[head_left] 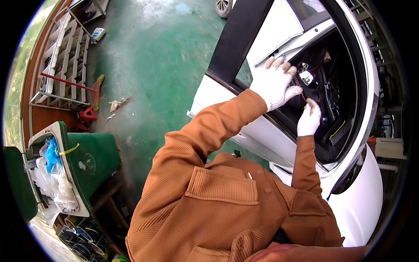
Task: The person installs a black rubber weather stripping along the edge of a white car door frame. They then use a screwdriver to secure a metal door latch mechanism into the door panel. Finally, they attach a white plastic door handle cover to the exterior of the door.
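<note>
Both my hands wear white knit gloves with dirty fingertips. My left hand (277, 83) is open above the inner edge of the white car door (257, 124), fingers spread and thumb out. My right hand (310, 118) is lower, at the door opening, with its fingers loosely bent and no held thing showing. Just beyond the hands lies the dark car interior (325, 94), where a bright white piece (307, 77) and thin red wires show. A yellow-green strip (337, 130) is on the dark trim right of my right hand. Whether either glove touches the car, I cannot tell.
On the left stands a green wheeled bin (94, 153) filled with plastic bags. Behind it are a white rack (65, 56), a red-handled broom (97, 91) and a red jack stand (86, 117). Scraps (115, 105) litter the green floor (161, 70). The car body (360, 201) bounds my right.
</note>
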A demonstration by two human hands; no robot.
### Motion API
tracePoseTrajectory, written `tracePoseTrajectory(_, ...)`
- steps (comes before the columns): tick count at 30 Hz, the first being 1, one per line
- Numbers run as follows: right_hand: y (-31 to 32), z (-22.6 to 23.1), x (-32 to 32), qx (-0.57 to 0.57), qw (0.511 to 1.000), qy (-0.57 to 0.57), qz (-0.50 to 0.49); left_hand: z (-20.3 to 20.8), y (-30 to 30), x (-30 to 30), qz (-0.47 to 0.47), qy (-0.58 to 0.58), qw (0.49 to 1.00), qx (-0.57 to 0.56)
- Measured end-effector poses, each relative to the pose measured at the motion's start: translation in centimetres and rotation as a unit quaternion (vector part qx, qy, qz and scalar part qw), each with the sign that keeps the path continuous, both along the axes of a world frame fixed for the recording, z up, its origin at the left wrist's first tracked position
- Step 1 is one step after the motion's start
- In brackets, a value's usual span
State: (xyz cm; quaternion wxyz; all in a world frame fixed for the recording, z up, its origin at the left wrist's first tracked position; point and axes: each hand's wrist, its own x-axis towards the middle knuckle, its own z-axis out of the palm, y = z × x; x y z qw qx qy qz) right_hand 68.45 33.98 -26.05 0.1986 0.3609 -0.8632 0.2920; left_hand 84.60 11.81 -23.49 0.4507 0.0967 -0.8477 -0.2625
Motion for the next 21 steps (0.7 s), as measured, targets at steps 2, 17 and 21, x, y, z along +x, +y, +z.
tracePoseTrajectory(2,-2.1,0.7,1.0,-0.067,0.998,-0.006,-0.017,0.4,-0.5,0.2,-0.039,-0.006,0.999,-0.013)
tracePoseTrajectory(17,5.7,1.7,1.3,0.063,0.991,-0.030,-0.117,-6.6,-0.1,-0.4,0.004,-0.369,0.925,-0.094)
tracePoseTrajectory(21,13.3,3.0,-5.0,-0.177,0.975,0.077,-0.107,-6.7,-0.4,-0.4,-0.010,-0.381,0.918,-0.109)
